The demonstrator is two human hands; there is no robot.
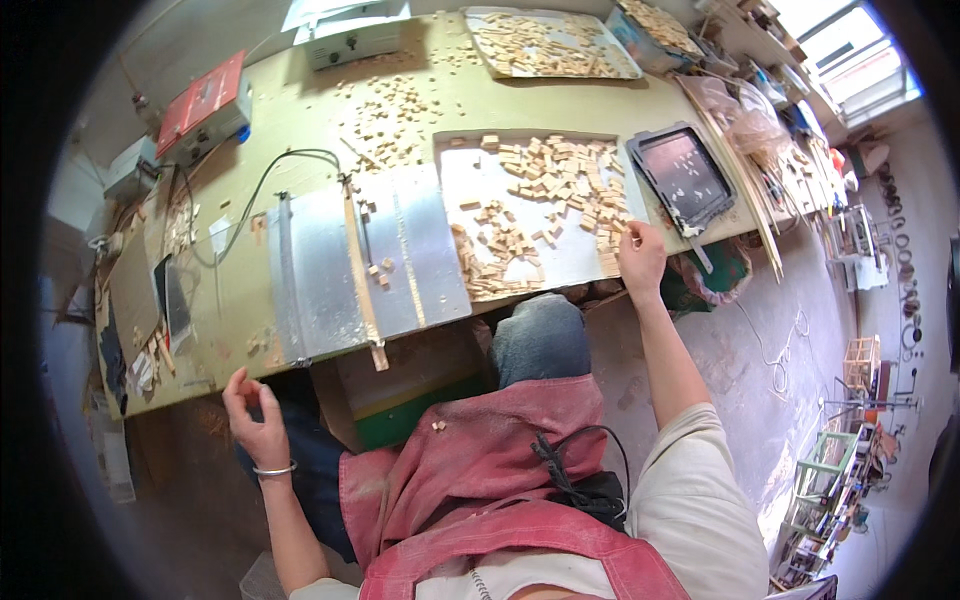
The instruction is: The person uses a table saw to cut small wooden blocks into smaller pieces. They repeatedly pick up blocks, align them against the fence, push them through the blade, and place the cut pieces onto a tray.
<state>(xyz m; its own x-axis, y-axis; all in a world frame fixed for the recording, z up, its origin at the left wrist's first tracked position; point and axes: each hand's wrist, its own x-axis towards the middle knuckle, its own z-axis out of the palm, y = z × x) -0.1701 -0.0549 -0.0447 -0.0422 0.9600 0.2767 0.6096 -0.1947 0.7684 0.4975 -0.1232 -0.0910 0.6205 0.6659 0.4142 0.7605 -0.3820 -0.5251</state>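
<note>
My right hand reaches to the right side of a shallow white tray. Its fingers are pinched around a small pale wooden block beside the other blocks. Many more loose wooden blocks lie scattered across that tray. My left hand, with a bracelet at the wrist, hangs just off the table's front edge; its fingers are loosely bent and apart, and I see nothing in them. Between the hands lies a metal plate with a long wooden strip across it and a few small blocks on top.
A black tray with small pale pieces stands right of the white one. Farther back are another block-filled tray, a grey control box and a red-topped box. A black cable loops over the table.
</note>
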